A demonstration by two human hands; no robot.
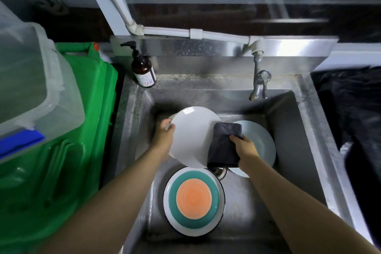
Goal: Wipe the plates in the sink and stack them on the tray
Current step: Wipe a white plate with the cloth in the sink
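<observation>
Stainless steel sink point(305, 121): your left hand point(165, 136) grips a plain white plate point(191, 136) while your right hand point(245, 148) clutches the dark grey cloth point(224, 146) against it. A pale blue plate point(261, 146) and an orange-and-teal plate point(193, 200) wait; no tray shows, so stacking looks unstarted.

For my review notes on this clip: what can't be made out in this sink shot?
- Tray: not in the head view at all.
- Pale blue plate: near part covered by the dark cloth and right hand.
- Drain: mostly hidden under the white plate and cloth.
- Left hand: blurred, finger positions unclear.
- Soap bottle label: too small to read.
</observation>
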